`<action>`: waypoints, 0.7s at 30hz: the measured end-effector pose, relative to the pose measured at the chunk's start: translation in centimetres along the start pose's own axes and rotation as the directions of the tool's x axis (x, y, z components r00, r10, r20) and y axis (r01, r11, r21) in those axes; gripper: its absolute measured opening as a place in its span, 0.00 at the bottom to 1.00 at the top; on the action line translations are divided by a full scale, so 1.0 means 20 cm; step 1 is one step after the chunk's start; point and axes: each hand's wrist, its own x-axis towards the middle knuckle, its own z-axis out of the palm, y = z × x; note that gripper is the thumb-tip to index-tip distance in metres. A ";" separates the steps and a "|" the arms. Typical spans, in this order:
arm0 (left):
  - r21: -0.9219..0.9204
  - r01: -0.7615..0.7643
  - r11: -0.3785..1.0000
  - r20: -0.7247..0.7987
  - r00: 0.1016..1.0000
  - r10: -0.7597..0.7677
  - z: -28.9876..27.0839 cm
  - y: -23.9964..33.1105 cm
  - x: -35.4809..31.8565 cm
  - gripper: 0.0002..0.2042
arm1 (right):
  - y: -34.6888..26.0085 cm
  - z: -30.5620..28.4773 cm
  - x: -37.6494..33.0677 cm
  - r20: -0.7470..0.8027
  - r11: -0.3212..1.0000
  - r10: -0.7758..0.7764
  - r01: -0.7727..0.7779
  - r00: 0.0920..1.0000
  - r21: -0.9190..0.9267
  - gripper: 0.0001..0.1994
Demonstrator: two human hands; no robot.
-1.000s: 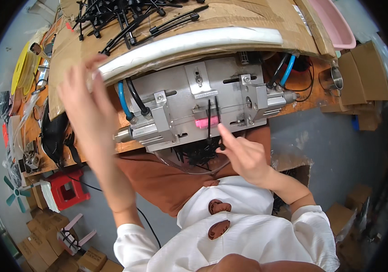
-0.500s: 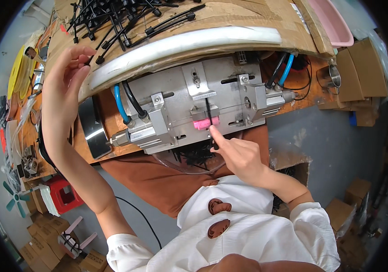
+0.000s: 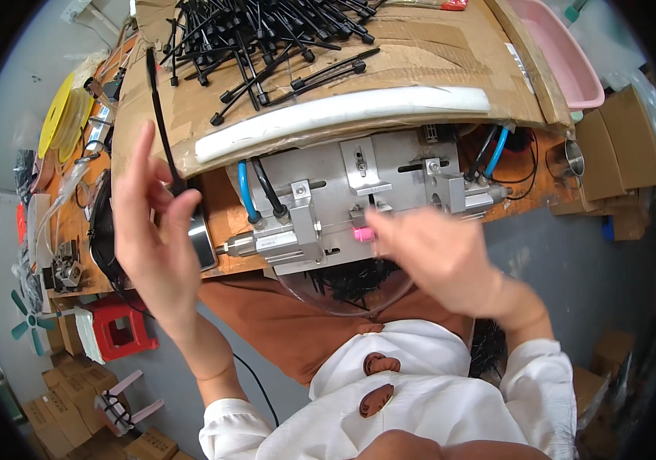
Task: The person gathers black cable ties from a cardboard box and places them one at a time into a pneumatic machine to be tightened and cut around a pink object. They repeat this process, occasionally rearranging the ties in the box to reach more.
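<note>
1. Black cable tie (image 3: 161,115) stands upright at the left, its lower end pinched in the left hand (image 3: 155,238) between thumb and fingers.
2. Right hand (image 3: 439,257), blurred, fingers loosely curled and holding nothing visible, touches the pink piece (image 3: 362,234) on the metal fixture (image 3: 343,203).
3. More black ties (image 3: 266,38) lie far on the cardboard (image 3: 420,54).

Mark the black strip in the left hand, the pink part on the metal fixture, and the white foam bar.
black strip (image 3: 161,126), head view, mid-length of the strip above the left hand (image 3: 155,241)
pink part (image 3: 361,234), head view, its visible left end
white foam bar (image 3: 343,111), head view, middle of its top face
</note>
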 end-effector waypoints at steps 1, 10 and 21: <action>0.041 -0.016 0.999 0.032 0.999 0.015 0.01 0.03 -0.05 0.31 | 0.07 -0.02 0.13 -0.091 0.996 -0.058 0.051 0.994 -0.072 0.21; 0.095 -0.092 0.991 0.402 0.914 0.046 0.25 0.28 -0.53 0.36 | 0.49 0.05 0.92 0.363 0.998 0.035 -0.052 0.931 0.037 0.08; 0.304 -0.114 0.946 0.443 0.896 -0.035 0.56 0.38 -0.74 0.33 | 0.42 -0.34 0.52 -0.122 0.598 0.455 -0.201 0.882 0.776 0.11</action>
